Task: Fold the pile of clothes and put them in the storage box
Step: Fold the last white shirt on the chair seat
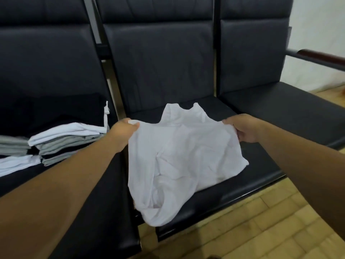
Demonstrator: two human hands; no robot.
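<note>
**White shirt [186, 157] pinched at both sides over the middle seat [233, 187].**

Crumpled, with the neck end toward the backrest [160, 62], the lower part draped on the cushion of the middle seat and sagging past its front edge. Gripped at its left edge by the left hand [125, 131], slightly blurred, fingers closed on the cloth. Gripped at its right edge by the right hand [242, 129], thumb on top and fingers curled under. Left of the middle seat, stacks of folded clothes [71, 141] in white, grey and black, with a dark folded piece [61, 109] behind them. Right of the middle seat, another seat [280, 107] with a wooden armrest [321, 56]. Below the middle seat's front edge, tan tiled floor [261, 221].
</note>
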